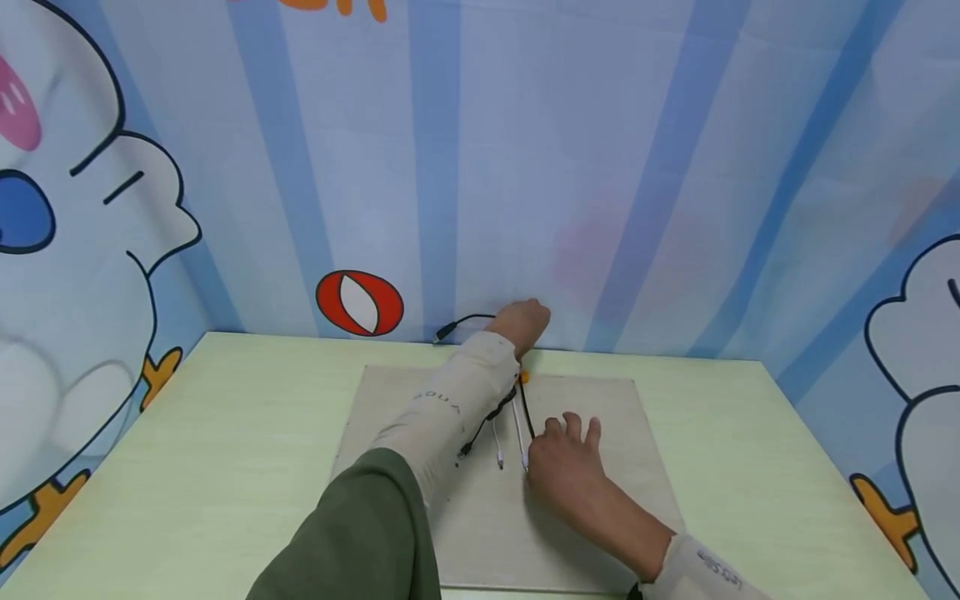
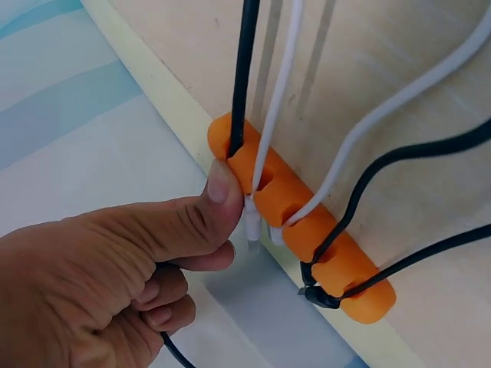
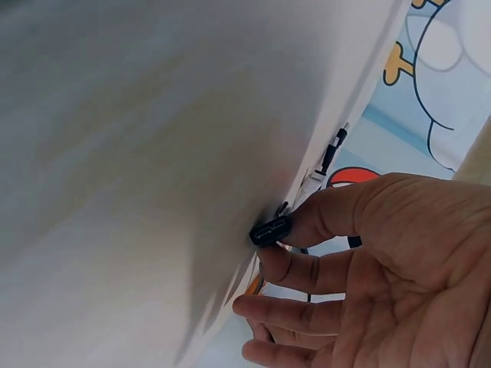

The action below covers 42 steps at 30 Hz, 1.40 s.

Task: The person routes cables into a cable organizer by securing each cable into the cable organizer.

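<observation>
An orange cable clip (image 2: 278, 205) with several slots lies at the far edge of the board. My left hand (image 1: 521, 323) is at its end, thumb against the clip, pinching a black cable (image 2: 244, 69) that runs through the end slot. The cable's other part comes out below the curled fingers, and its USB plug (image 1: 446, 331) sticks out to the left. Nearer to me, my right hand (image 1: 566, 467) pinches the flat black connector (image 3: 270, 231) of a cable between thumb and index finger, other fingers spread.
Two white cables, a thick one (image 2: 383, 107) and a thinner one (image 2: 280, 84), and other black cables (image 2: 414, 157) sit in the remaining slots. Their ends lie on the beige board (image 1: 487, 542), which rests on a pale table (image 1: 247, 450). A printed backdrop (image 1: 510, 167) stands behind.
</observation>
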Each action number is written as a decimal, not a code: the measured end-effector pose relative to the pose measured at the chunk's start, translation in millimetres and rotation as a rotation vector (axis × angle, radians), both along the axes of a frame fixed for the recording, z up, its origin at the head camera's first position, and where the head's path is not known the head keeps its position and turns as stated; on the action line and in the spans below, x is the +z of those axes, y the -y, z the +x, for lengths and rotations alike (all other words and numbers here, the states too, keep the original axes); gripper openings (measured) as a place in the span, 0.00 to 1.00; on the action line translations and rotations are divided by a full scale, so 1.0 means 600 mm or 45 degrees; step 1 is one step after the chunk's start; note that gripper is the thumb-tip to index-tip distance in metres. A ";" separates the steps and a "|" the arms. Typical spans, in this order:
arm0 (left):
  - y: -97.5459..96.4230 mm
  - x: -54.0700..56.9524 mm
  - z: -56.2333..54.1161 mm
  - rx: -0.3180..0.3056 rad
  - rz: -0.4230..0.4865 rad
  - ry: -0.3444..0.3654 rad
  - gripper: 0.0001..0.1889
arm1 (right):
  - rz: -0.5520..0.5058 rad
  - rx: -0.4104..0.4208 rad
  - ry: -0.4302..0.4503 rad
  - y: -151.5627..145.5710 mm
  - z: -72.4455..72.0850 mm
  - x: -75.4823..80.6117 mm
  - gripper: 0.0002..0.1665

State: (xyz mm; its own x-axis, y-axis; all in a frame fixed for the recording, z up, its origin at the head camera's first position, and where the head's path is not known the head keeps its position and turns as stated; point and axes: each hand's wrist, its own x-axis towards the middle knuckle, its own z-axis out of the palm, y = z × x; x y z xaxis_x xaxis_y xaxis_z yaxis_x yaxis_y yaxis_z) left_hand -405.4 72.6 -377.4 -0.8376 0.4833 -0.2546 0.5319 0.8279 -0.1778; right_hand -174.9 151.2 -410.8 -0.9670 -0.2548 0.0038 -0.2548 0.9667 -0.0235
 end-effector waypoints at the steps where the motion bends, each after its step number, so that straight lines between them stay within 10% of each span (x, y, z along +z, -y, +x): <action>1: 0.001 0.000 0.004 -0.006 0.002 -0.009 0.25 | -0.002 0.007 0.002 0.000 0.001 0.000 0.08; 12: 0.021 -0.018 -0.005 0.033 0.109 -0.022 0.25 | -0.044 0.012 0.002 -0.001 0.005 -0.003 0.07; 22: 0.052 -0.013 -0.009 0.165 0.385 0.297 0.16 | 0.021 0.003 -0.039 0.009 0.002 0.001 0.10; 32: 0.053 -0.018 0.015 0.050 0.400 0.082 0.06 | 0.078 0.016 -0.087 0.018 -0.002 0.000 0.09; 42: 0.114 -0.044 0.011 -0.089 0.614 0.086 0.27 | 0.056 -0.014 -0.023 0.017 -0.008 0.003 0.09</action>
